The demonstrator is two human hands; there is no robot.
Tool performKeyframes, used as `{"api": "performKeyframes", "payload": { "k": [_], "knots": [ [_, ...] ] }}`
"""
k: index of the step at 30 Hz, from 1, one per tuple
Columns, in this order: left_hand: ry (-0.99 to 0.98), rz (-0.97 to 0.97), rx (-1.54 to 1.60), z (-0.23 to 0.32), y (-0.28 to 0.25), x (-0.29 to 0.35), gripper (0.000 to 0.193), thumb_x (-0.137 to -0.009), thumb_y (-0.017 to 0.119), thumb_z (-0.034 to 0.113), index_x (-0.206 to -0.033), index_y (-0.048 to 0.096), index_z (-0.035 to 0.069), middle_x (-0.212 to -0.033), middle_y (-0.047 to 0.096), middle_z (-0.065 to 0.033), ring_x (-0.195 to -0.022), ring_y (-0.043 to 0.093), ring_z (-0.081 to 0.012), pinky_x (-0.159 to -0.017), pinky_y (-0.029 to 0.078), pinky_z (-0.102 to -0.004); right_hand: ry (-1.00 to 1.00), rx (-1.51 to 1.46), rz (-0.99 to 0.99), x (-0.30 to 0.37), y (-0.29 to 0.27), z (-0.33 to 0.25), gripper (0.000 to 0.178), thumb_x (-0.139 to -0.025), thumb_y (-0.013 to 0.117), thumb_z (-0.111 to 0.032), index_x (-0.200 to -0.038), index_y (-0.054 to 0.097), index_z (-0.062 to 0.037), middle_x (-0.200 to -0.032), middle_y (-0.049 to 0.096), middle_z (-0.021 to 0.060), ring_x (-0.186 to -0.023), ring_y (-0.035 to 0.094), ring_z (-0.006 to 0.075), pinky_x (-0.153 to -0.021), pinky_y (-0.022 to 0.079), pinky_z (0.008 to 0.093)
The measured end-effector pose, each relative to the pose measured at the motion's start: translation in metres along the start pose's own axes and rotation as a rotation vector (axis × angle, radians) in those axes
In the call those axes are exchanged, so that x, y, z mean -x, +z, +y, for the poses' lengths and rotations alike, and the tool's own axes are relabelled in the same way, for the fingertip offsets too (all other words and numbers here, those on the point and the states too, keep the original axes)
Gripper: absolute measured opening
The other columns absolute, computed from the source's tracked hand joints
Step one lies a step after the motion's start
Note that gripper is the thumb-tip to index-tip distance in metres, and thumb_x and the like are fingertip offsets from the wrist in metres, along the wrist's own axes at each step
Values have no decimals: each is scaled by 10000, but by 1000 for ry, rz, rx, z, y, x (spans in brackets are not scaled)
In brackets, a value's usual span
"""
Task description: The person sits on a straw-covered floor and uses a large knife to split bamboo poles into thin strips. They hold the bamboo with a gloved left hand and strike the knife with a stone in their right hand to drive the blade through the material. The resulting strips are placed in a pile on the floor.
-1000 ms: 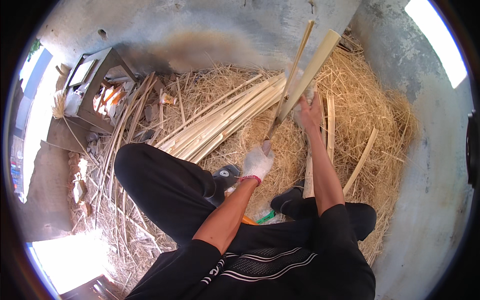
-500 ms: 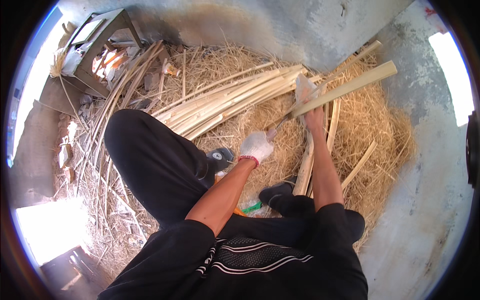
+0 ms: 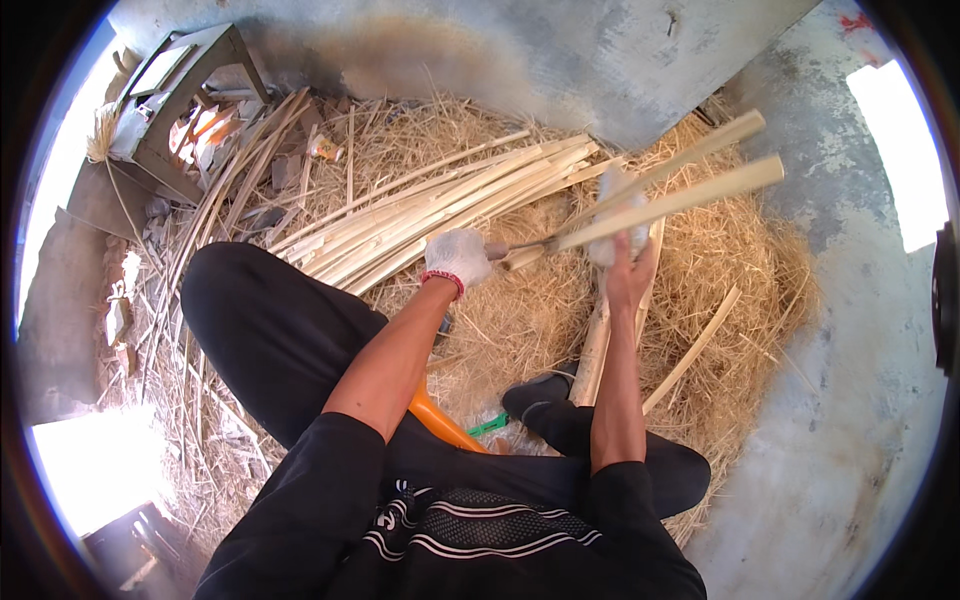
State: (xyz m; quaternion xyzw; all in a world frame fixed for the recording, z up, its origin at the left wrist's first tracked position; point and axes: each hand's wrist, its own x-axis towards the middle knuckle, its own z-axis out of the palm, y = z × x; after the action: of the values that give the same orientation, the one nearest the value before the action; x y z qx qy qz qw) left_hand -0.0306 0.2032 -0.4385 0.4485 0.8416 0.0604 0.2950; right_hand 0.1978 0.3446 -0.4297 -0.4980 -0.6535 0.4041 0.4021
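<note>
My left hand [image 3: 458,257], in a white knit glove with a red cuff, is closed round the wooden handle of a knife [image 3: 498,250]. The knife's thin blade points right and meets the near ends of two pale bamboo strips. My right hand [image 3: 626,268] is closed on the nearer, wider bamboo strip [image 3: 690,196], with a white cloth-like covering [image 3: 613,212] about its fingers. Behind it the other bamboo strip [image 3: 705,148] spreads away at a narrow angle. Whether the two strips are still joined by the blade is blurred.
A bundle of split strips [image 3: 450,205] lies beyond my left hand on straw-like shavings [image 3: 720,330]. Poles [image 3: 595,340] rest below my right hand. An orange curved piece [image 3: 437,420] and a green tool [image 3: 489,424] lie near my legs. A wooden stool-like frame [image 3: 190,110] stands far left, beside walls.
My left hand and the knife have moved left and away from me, and the blade lies flatter. The bamboo strips have shifted slightly left and down in my right hand.
</note>
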Motion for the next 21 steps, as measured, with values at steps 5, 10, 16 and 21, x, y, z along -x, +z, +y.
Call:
{"api": "performKeyframes", "payload": {
  "k": [5, 10, 16, 21],
  "knots": [
    [-51, 26, 63, -8, 1, 16, 272, -873, 636, 290, -980, 771, 80, -980, 731, -198, -951, 712, -343, -805, 559, -446, -265, -212, 304, -17, -5, -22, 681, -983, 604, -428, -1399, 421, 80, -1265, 600, 286, -1142, 610, 385, -1013, 466, 525],
    [41, 52, 79, 18, 3, 9, 319, -884, 604, 338, -919, 772, 68, -894, 731, -201, -883, 721, -346, -771, 568, -443, 33, 460, -10, -24, 14, 84, 884, -937, 631, -516, -1492, 319, 98, -1419, 468, 362, -1342, 472, 433, -1104, 382, 489],
    [-16, -60, 10, 15, 19, 23, 341, -910, 610, 378, -980, 770, 85, -926, 742, -178, -882, 731, -326, -777, 572, -445, 12, 283, -2, -58, -20, 32, 840, -943, 613, -534, -1470, 371, 74, -1325, 558, 272, -1187, 568, 381, -990, 464, 495],
    [-96, -18, 45, -14, 32, 25, 304, -886, 601, 324, -1000, 768, 96, -948, 734, -198, -907, 723, -350, -803, 574, -456, -263, -116, 321, -52, -15, -27, 688, -1021, 510, -482, -1409, 387, 72, -1238, 610, 203, -971, 662, 303, -837, 573, 501]
  ]
}}
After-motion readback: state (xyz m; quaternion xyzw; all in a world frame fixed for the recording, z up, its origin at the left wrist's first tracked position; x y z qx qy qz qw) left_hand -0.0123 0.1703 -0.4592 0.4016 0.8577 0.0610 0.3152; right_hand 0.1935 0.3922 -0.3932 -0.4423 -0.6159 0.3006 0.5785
